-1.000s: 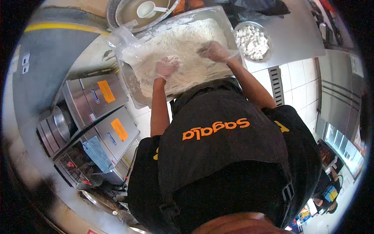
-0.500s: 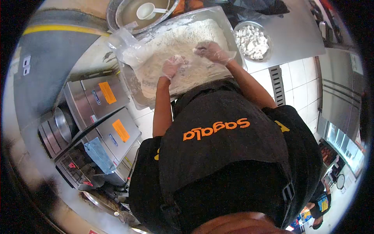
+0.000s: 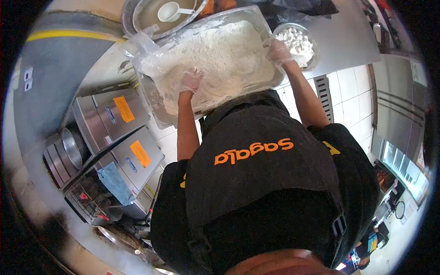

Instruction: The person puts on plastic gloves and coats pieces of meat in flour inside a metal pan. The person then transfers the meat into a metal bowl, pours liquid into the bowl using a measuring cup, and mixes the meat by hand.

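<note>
A large rectangular tub point(image 3: 158, 110) holds a bed of white flour point(image 3: 229, 50). My left hand point(image 3: 191, 80), in a clear plastic glove, is over the flour in the tub's left half, its fingers curled; what they hold, if anything, is too small to make out. My right hand point(image 3: 278, 51), gloved as well, is at the tub's right rim, beside a round bowl point(image 3: 315, 50) of white floury pieces point(image 3: 295, 41). Its fingers are bent and partly hidden, so their grip is unclear. A clear plastic bag point(image 3: 145, 50) lies over the tub's left edge.
Behind the tub stands a round basin point(image 3: 133, 18) of cloudy liquid with a white scoop point(image 3: 168, 12). The steel table point(image 3: 348, 41) extends right. Steel cabinets point(image 3: 119, 110) and a blue cloth point(image 3: 114, 183) are at the left. Another person point(image 3: 369, 245) is at the far lower right.
My right hand has moved from over the flour to the tub's right rim by the bowl. My left hand has shifted slightly left, away from the tub's middle.
</note>
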Demonstrator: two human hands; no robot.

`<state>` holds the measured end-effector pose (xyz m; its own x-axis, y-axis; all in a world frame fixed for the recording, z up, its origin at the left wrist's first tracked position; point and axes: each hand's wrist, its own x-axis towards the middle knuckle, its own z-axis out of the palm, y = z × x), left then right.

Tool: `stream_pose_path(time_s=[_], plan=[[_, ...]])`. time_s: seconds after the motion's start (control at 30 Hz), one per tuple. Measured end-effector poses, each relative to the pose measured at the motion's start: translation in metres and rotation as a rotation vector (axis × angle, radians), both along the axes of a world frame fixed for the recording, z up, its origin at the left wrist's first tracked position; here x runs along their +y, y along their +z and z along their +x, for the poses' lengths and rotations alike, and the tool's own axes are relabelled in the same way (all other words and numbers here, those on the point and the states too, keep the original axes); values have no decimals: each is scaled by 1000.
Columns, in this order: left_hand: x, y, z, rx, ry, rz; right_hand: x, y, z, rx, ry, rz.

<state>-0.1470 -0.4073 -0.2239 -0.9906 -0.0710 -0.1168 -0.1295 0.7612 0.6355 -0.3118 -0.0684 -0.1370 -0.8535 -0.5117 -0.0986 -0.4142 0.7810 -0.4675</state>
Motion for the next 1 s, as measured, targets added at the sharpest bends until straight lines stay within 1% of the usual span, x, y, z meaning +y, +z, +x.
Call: stream_pose_path(time_s=[0.03,0.07,0.1,0.13,0.17,0.2,0.23,0.27,0.33,0.37,0.43,0.5,0.53,0.6,0.63,0.67,0.73,0.77,0.83,0.9,0.97,1.0], plan=[[4,9,0,-67,70,38,-1,-3,3,145,47,16],[15,41,-5,-160,134,4,-7,-8,5,122,36,89],[21,58,-9,-253,196,-31,-17,-15,7,99,23,162],[16,41,-7,-201,134,-48,-24,-26,9,75,7,235],[10,17,-5,-147,71,-65,-28,-36,15,121,4,167],[7,11,-5,-120,31,-46,-32,-54,20,168,4,97],[7,12,-5,-94,-10,-27,-35,-68,22,216,5,26],[5,13,-4,-96,-29,30,-36,-81,20,252,0,17],[4,19,2,-105,-33,98,-39,-89,19,320,-7,-1],[4,23,3,-106,-19,107,-40,-92,14,260,-10,15],[-1,14,7,-45,-78,-60,-40,-82,3,137,-23,51],[-3,-1,12,90,-234,-409,-46,-93,-7,219,2,-10],[-3,-7,12,12,-173,-331,-47,-95,-9,259,10,-38],[-1,-10,8,-140,-46,-177,-52,-98,-7,219,53,62],[0,-8,7,-107,-75,-122,-54,-98,-5,198,79,110],[0,-5,6,-74,-99,-68,-55,-97,-5,192,83,54],[2,15,0,-87,-67,14,-60,-101,-9,182,103,-62],[6,25,-2,-140,-17,47,-59,-99,-7,138,100,13],[12,33,-7,-221,59,48,-55,-78,-3,58,88,164],[19,37,-12,-290,107,-15,-52,-70,-1,2,103,102],[25,41,-15,-168,47,-25,-49,-61,0,-76,90,-7],[29,44,-17,-109,20,-29,-48,-33,5,-127,71,-85]])
